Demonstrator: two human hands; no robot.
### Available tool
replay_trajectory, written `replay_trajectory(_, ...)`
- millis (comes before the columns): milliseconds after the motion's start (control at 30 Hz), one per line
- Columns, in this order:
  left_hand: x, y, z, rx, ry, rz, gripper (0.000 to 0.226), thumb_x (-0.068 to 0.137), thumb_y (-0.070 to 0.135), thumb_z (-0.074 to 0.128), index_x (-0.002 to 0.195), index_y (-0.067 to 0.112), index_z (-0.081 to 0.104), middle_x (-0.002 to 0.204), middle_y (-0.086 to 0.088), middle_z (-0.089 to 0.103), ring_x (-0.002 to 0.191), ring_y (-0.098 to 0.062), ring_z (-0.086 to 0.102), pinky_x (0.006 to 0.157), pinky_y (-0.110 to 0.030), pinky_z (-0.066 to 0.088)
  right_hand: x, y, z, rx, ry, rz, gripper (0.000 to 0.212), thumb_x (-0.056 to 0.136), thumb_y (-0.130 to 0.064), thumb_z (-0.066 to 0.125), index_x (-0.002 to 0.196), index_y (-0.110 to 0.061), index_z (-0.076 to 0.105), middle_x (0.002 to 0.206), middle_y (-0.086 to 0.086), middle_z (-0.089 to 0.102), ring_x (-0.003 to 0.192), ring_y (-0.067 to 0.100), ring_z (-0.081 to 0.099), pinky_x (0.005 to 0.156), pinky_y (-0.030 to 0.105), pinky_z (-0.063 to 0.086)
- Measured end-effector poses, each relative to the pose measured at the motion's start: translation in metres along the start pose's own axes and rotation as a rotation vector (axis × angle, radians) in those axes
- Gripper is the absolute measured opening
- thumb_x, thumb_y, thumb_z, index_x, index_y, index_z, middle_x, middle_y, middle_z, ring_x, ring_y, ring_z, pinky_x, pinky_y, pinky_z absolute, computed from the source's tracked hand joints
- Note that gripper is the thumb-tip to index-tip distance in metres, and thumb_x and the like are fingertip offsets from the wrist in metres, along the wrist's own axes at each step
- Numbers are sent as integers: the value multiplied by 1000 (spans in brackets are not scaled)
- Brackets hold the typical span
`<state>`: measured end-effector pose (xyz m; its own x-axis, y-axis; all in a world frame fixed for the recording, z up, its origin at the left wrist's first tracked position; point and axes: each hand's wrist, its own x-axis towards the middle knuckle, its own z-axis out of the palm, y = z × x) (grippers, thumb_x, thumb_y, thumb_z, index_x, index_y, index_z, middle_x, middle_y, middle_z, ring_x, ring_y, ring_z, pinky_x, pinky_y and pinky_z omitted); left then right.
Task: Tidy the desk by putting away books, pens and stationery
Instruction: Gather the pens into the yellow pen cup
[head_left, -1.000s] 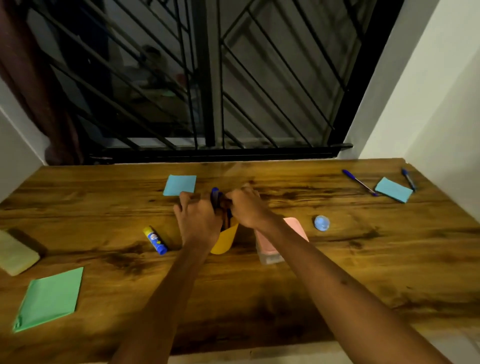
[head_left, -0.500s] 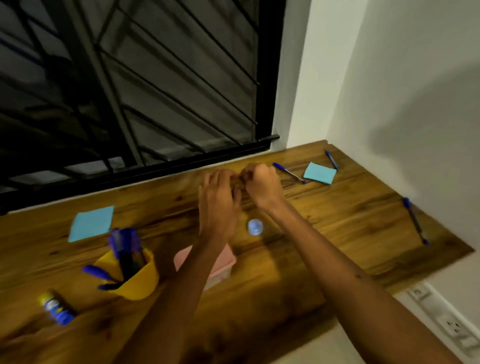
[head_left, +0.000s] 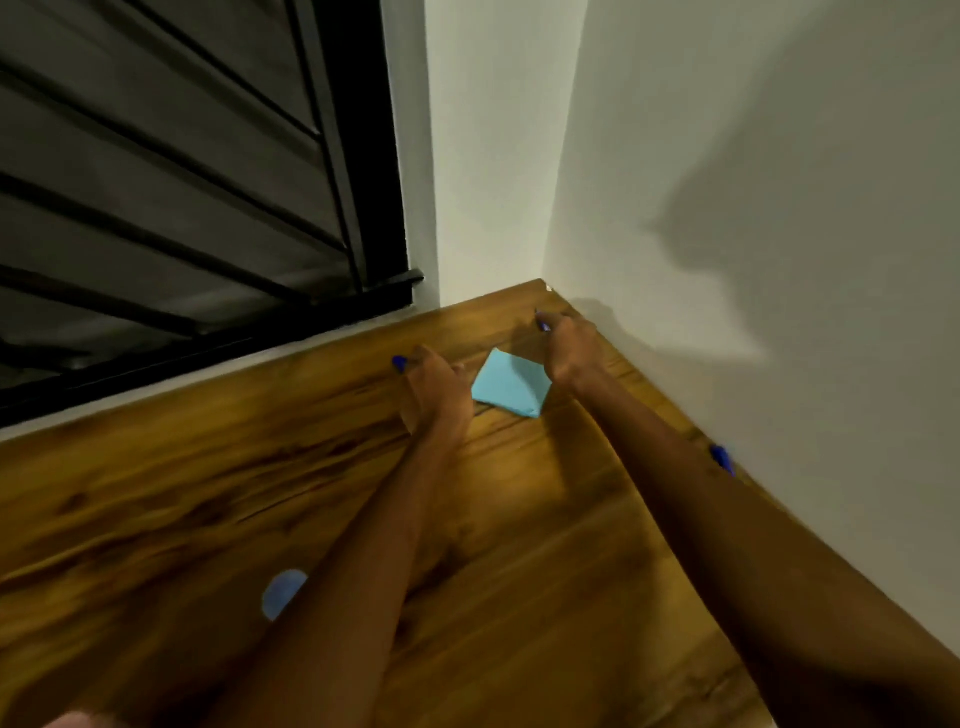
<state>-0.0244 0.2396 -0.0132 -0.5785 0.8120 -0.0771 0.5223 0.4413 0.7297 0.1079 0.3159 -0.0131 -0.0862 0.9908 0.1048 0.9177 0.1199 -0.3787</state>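
Left hand (head_left: 435, 395) curled over a blue pen (head_left: 399, 362); right hand (head_left: 570, 349) curled over a second pen (head_left: 543, 326). Blue notepad (head_left: 511, 383) flat on desk (head_left: 156, 509) between both grips. Advise: pinch mid-barrel, lift level, avoid dragging notepad; third pen (head_left: 722, 458) behind right forearm.
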Motion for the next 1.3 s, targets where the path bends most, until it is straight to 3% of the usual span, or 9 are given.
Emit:
replay_trajectory(133,16,5,25,201,9,-50,58,94,30,54,138,2,30,136,-19,46,110,-34,58,82,-41,48,26,15,11,-67,-48,49,31,90,-4,53,120,-6,61,116,17,63,105,32,61,82,34,50)
replay_trajectory(267,33,6,38,318,50,-38,36,94,12,52,129,4,44,138,-20,43,95,-27,63,66,-34,47,45,21,18,-92,-45,49,25,93,-7,48,112,-2,63,112,18,64,100,31,63,77,34,51)
replay_trajectory(467,29,18,29,337,8,-100,57,90,5,57,139,1,28,140,-24,35,112,-34,55,80,-35,49,47,19,14,-83,-24,53,23,92,-12,54,111,-1,60,113,20,61,104,33,60,82,37,50)
replay_trajectory(667,24,10,15,464,-127,-122,28,92,3,53,120,0,53,124,-17,56,109,-29,59,78,-32,49,37,23,10,105,-119,112,31,92,-31,56,104,-2,62,111,19,58,93,32,61,80,37,52)
replay_trajectory(800,11,0,-8,335,-184,-112,34,91,2,53,125,2,51,127,-19,53,113,-33,56,90,-40,52,20,19,-4,183,-75,166,24,88,-21,64,101,0,64,110,18,60,90,29,61,81,36,51)
replay_trajectory(1000,-21,-24,-77,23,-101,-21,20,96,10,48,112,2,57,111,-16,62,99,-28,62,69,-29,46,-45,-58,-39,645,-221,111,10,86,-2,62,90,-6,54,77,5,58,69,18,58,68,36,52)
replay_trajectory(1133,-49,-56,-150,-143,-39,44,19,95,11,51,104,0,63,103,-19,66,93,-29,65,77,-35,53,-101,-128,-44,1101,-347,63,29,88,12,48,73,-13,44,72,11,59,68,26,60,68,41,53)
replay_trajectory(1233,-75,-92,-215,-133,11,53,18,92,10,55,102,-2,65,101,-22,67,94,-35,65,86,-45,54,-153,-180,-36,1185,-438,-78,28,84,13,54,86,-14,48,79,16,60,74,28,63,69,41,54)
replay_trajectory(1300,-92,-119,-257,-104,48,52,16,87,6,60,98,-3,67,101,-27,67,95,-38,66,86,-47,54,-187,-212,-30,1221,-495,-161,45,82,14,58,111,-18,47,79,16,62,75,28,66,75,50,57)
